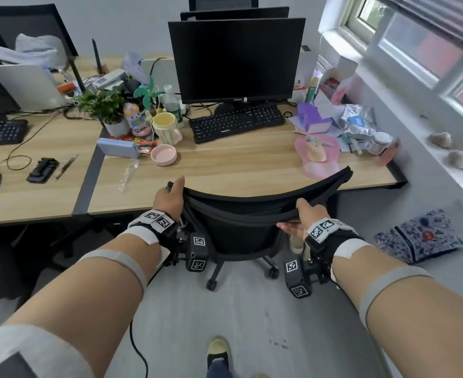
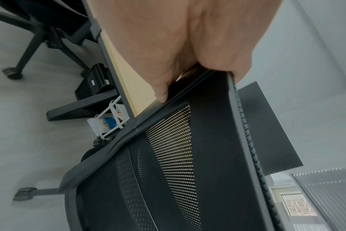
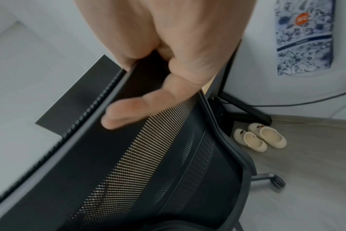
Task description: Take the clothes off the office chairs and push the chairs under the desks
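A black mesh office chair [image 1: 252, 211] stands at the front edge of the wooden desk [image 1: 224, 173], its back towards me and no clothes on it. My left hand [image 1: 170, 196] grips the top left corner of the backrest [image 2: 188, 156], fingers curled over the rim. My right hand [image 1: 297, 218] holds the top rim further right, over the mesh [image 3: 148, 164]. The seat is hidden behind the backrest. At the far left, another black chair [image 1: 28, 25] carries a pale garment [image 1: 38, 50]. A blue-and-white patterned cloth [image 1: 420, 238] lies on the floor to the right.
The desk holds a monitor [image 1: 235, 58], keyboard [image 1: 235, 122], pink bowl [image 1: 163, 154], mug, plant and loose clutter. Cream slippers [image 3: 259, 139] sit under the desk by its black leg. A neighbouring chair base [image 2: 28, 46] stands to the left. The window sill runs along the right.
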{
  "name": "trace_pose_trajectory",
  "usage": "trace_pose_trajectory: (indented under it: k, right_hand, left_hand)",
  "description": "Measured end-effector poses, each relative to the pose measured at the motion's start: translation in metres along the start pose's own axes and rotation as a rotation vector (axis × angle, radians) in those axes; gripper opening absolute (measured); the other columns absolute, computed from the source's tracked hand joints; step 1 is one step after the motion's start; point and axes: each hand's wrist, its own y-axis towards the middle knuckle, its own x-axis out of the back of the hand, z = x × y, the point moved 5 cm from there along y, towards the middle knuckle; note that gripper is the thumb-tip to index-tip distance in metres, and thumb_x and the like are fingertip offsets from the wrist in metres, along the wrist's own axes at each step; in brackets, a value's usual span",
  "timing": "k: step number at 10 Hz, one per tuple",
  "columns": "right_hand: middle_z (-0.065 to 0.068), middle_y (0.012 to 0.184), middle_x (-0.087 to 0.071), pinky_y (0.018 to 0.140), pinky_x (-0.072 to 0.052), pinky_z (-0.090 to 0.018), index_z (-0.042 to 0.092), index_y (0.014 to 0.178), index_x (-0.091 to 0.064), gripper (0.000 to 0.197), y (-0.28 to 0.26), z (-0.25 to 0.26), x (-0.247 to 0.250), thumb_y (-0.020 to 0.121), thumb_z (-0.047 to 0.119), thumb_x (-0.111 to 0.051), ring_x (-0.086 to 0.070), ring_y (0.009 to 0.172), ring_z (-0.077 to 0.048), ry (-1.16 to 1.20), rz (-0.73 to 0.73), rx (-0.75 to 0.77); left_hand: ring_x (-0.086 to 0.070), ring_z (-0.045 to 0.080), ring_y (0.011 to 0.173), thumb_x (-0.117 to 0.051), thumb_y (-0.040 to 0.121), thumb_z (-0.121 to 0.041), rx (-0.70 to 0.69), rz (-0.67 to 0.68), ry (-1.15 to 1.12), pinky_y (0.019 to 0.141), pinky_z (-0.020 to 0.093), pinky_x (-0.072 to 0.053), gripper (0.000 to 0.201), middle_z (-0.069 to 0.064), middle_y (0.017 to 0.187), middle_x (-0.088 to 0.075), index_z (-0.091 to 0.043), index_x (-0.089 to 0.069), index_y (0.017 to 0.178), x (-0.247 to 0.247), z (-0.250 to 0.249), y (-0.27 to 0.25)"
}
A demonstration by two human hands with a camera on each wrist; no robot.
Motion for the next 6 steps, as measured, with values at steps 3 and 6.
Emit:
trace_pose_trajectory:
  k: [3,6]
  right_hand:
    - [-0.027,0.095,-0.072,0.044,-0.056,-0.031,-0.004,0.116,-0.057,0.034,-0.001,0.001,-0.001,0.095,0.022,-0.048,-0.07,0.054,-0.032,-0.079,-0.043,0.003]
    - [-0.014,0.112,-0.057,0.101,-0.049,-0.046,0.001,0.126,-0.049,0.073,-0.058,0.046,-0.005,0.059,0.03,-0.057,-0.061,0.11,-0.035,-0.425,-0.218,0.221]
  left_hand:
    - [-0.059,0.031,0.074,-0.056,0.088,-0.068,-0.035,-0.001,0.041,0.067,0.034,-0.046,0.063,0.013,0.08,-0.059,-0.005,-0.06,0.086,0.007,-0.002,-0.005]
    - [-0.066,0.029,0.101,-0.057,0.102,-0.032,0.05,0.104,-0.246,0.089,0.04,-0.053,0.031,0.016,0.113,-0.069,-0.002,-0.065,0.111,0.019,0.02,-0.055]
